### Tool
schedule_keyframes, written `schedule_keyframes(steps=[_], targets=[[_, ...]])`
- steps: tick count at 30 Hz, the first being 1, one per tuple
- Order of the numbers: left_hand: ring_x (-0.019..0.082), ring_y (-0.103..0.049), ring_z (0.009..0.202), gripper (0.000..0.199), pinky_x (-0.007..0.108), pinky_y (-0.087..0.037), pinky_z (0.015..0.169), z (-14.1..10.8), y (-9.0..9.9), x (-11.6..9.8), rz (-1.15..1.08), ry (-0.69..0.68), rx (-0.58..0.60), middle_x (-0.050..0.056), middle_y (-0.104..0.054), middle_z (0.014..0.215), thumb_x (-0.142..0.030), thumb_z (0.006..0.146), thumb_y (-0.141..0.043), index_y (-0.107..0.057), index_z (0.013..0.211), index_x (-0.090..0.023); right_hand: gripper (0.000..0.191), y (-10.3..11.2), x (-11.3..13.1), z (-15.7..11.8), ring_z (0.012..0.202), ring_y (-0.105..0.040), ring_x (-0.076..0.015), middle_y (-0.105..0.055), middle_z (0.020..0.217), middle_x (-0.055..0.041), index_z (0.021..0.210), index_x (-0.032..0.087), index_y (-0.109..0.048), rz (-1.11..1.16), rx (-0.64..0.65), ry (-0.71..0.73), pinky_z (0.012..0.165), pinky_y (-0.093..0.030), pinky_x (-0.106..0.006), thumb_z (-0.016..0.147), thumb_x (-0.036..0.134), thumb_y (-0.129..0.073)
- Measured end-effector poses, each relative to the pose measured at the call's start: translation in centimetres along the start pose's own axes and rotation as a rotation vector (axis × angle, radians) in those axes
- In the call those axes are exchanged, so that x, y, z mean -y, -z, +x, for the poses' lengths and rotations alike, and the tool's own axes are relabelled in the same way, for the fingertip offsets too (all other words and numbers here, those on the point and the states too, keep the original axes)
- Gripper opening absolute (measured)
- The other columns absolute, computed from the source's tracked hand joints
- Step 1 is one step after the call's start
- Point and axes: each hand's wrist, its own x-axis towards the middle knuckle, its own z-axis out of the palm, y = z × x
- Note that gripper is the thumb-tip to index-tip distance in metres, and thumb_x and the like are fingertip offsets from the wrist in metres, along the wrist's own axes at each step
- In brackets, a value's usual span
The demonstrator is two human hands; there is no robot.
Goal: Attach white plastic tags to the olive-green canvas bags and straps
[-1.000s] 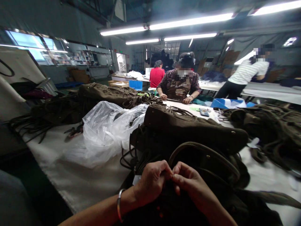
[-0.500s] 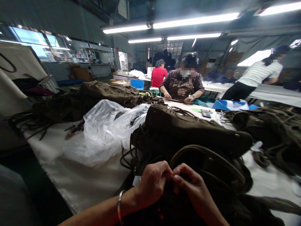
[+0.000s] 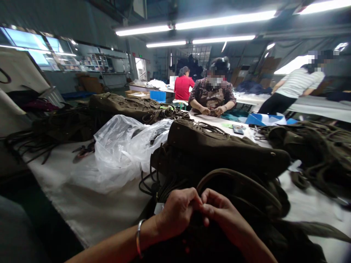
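My left hand (image 3: 178, 210), with a silver bangle at the wrist, is closed in a pinch near the bottom middle. Facing it, my right hand (image 3: 221, 210) is pinched too, and the fingertips of both meet. Whatever lies between them is too small or hidden to make out. Just beyond and below the hands is a dark olive fabric bag (image 3: 227, 146) with a curved, piped edge (image 3: 241, 179) and dark cords (image 3: 149, 182) at its left side. A small white tag (image 3: 159, 208) shows beside my left hand.
A crumpled clear plastic bag (image 3: 117, 153) lies left of the fabric bag on the white table (image 3: 68, 197). More olive bags (image 3: 117, 106) are piled behind and at right (image 3: 315, 146). A phone (image 3: 238, 129) lies farther back. A co-worker (image 3: 214, 95) works across the table.
The view has shifted slightly, so the scene sits a little left and up. My hands keep their pinch. The co-worker opposite has brought their hands closer together.
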Motion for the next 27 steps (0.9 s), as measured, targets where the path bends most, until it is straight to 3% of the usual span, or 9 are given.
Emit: schedule_keyframes(steps=[5, 8, 11, 13, 17, 20, 23, 25, 27], targets=[[0.011, -0.06, 0.066, 0.017, 0.02, -0.044, 0.062, -0.2, 1.5, -1.1, -0.056, 0.021, -0.027, 0.001, -0.065, 0.079, -0.018, 0.094, -0.051, -0.068, 0.096, -0.017, 0.032, -0.5, 0.0, 0.0, 0.06, -0.055, -0.008, -0.065, 0.072, 0.0025, 0.088, 0.017, -0.055, -0.062, -0.063, 0.086, 0.061, -0.039, -0.02, 0.085, 0.04, -0.077], [0.015, -0.066, 0.076, 0.022, 0.024, -0.049, 0.069, -1.3, 4.6, -1.2, -0.01, 0.002, -0.232, 0.004, -0.068, 0.094, -0.023, 0.095, -0.05, -0.064, 0.112, -0.019, 0.033, -0.9, -0.1, 0.0, 0.061, -0.055, -0.0087, -0.063, 0.074, 0.0024, 0.09, 0.018, -0.056, -0.09, -0.096, 0.116, 0.06, -0.039, -0.021, 0.085, 0.045, -0.075], [0.018, -0.066, 0.075, 0.023, 0.026, -0.049, 0.067, -3.0, 7.7, -0.1, 0.096, 0.111, -0.39, 0.003, -0.067, 0.084, -0.032, 0.097, -0.049, -0.065, 0.107, -0.018, 0.036, -1.1, -0.3, 0.1, 0.061, -0.056, -0.0098, -0.063, 0.077, 0.0019, 0.091, 0.019, -0.056, -0.111, -0.114, 0.124, 0.059, -0.039, -0.022, 0.084, 0.048, -0.075], [0.018, -0.063, 0.072, 0.023, 0.026, -0.047, 0.065, -4.3, 8.8, 0.7, 0.134, 0.196, -0.346, 0.002, -0.065, 0.079, -0.035, 0.096, -0.051, -0.066, 0.099, -0.018, 0.038, -1.1, -0.5, 0.2, 0.062, -0.057, -0.011, -0.065, 0.079, 0.0008, 0.091, 0.019, -0.055, -0.143, -0.145, 0.134, 0.059, -0.04, -0.023, 0.084, 0.052, -0.073], [0.018, -0.06, 0.074, 0.019, 0.028, -0.045, 0.069, -6.5, 8.8, 1.3, 0.135, 0.289, -0.221, 0.002, -0.066, 0.081, -0.029, 0.09, -0.056, -0.065, 0.103, -0.017, 0.036, -1.5, -0.5, -0.4, 0.064, -0.06, -0.017, -0.067, 0.076, -0.0022, 0.092, 0.021, -0.057, -0.48, -0.318, 0.238, 0.061, -0.044, -0.028, 0.091, 0.057, -0.06], [0.019, -0.06, 0.076, 0.034, 0.029, -0.045, 0.071, -7.6, 8.3, 1.2, 0.021, 0.342, -0.217, 0.003, -0.067, 0.084, -0.027, 0.089, -0.057, -0.06, 0.121, -0.016, 0.022, -3.2, -0.1, -2.2, 0.075, -0.064, -0.0199, -0.07, 0.089, -0.0061, 0.094, 0.023, -0.061, -1.0, -0.538, 0.536, 0.068, -0.045, -0.031, 0.097, 0.044, -0.055], [0.018, -0.06, 0.074, 0.048, 0.03, -0.046, 0.071, -8.1, 7.8, 1.3, -0.152, 0.386, -0.221, 0.005, -0.067, 0.09, -0.028, 0.088, -0.058, -0.051, 0.133, -0.014, 0.012, -6.5, 0.4, -3.8, 0.074, -0.065, -0.0182, -0.071, 0.091, -0.0042, 0.097, 0.025, -0.061, -1.324, -0.433, 0.799, 0.068, -0.042, -0.03, 0.097, 0.036, -0.057], [0.018, -0.062, 0.077, 0.057, 0.03, -0.047, 0.072, -8.3, 7.6, 1.6, -0.274, 0.399, -0.219, 0.006, -0.068, 0.096, -0.028, 0.086, -0.061, -0.045, 0.138, -0.013, 0.021, -9.0, 0.3, -3.9, 0.066, -0.064, -0.0178, -0.07, 0.081, -0.0023, 0.101, 0.024, -0.06, -1.398, -0.31, 0.843, 0.063, -0.04, -0.029, 0.095, 0.044, -0.062], [0.018, -0.063, 0.081, 0.063, 0.03, -0.048, 0.074, -8.5, 7.4, 2.0, -0.358, 0.402, -0.225, 0.008, -0.067, 0.104, -0.028, 0.083, -0.065, -0.041, 0.14, -0.013, 0.036, -11.1, -0.1, -3.1, 0.063, -0.065, -0.0198, -0.07, 0.078, -0.003, 0.107, 0.021, -0.058, -1.445, -0.281, 0.827, 0.059, -0.039, -0.03, 0.091, 0.054, -0.064]])
